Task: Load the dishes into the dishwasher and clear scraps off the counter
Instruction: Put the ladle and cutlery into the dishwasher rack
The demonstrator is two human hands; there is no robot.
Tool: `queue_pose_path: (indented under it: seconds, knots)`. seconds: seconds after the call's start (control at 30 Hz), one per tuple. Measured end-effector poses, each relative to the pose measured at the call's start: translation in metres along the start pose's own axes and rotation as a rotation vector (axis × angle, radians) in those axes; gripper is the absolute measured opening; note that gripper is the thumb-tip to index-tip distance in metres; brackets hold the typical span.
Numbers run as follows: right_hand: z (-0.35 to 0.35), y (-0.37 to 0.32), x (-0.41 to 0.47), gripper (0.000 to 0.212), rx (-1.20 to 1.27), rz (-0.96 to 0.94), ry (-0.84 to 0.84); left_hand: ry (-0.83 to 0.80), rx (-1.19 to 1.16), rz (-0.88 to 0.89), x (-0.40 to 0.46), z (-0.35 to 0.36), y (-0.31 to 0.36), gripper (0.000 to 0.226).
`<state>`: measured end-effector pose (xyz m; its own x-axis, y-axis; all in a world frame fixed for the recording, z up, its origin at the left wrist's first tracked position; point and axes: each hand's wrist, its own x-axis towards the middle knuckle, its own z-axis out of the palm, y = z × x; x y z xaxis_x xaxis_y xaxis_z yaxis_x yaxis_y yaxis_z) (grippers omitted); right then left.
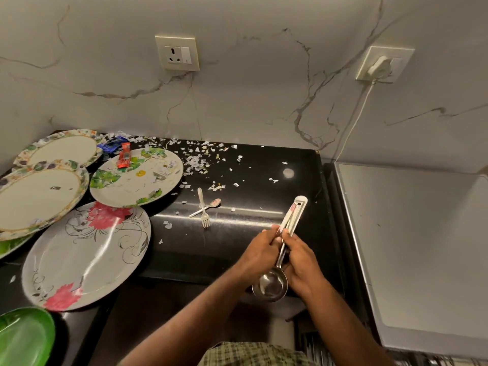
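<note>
Both hands, left hand (260,250) and right hand (299,260), clamped on ladle (274,276); plates (84,254), fork (204,210), scraps (196,161) left on counter (264,233).

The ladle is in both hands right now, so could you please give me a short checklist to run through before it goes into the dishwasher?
1. Grip: left hand and right hand both closed on the ladle handle: ok.
2. Ladle bowl empty: looks bare and shiny: ok.
3. Handle clean: a pink sticker or scrap sits near its tip: not ok.
4. Dishwasher open and rack free: only a hint of a rack at the lower right: cannot tell.
5. Other cutlery gathered: fork and small spoon lie crossed on the counter: not ok.
6. Scraps cleared: paper scraps scattered: not ok.
</note>
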<state>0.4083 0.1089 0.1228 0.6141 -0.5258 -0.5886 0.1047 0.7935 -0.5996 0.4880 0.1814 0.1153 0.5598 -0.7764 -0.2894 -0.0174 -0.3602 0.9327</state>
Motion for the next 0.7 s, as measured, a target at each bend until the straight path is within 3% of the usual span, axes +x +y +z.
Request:
queue_pose_path:
  seconds: [0.2,0.37,0.57,0.7]
  knots:
    - [-0.017,-0.016,-0.005,0.037,0.220,0.034,-0.017,0.028,-0.228,-0.081,0.002,0.000,0.005,0.036]
    - [-0.029,-0.022,-0.002,0.040,0.205,0.022,-0.103,0.042,0.073,0.016,0.002,-0.001,0.013,0.034]
    - [-0.033,-0.025,0.002,0.037,0.213,-0.035,-0.110,0.058,0.167,0.005,-0.001,0.000,0.023,0.044]
    - [-0.027,-0.025,0.003,0.026,0.200,-0.136,0.011,-0.114,0.471,0.103,0.003,-0.002,0.022,0.044]
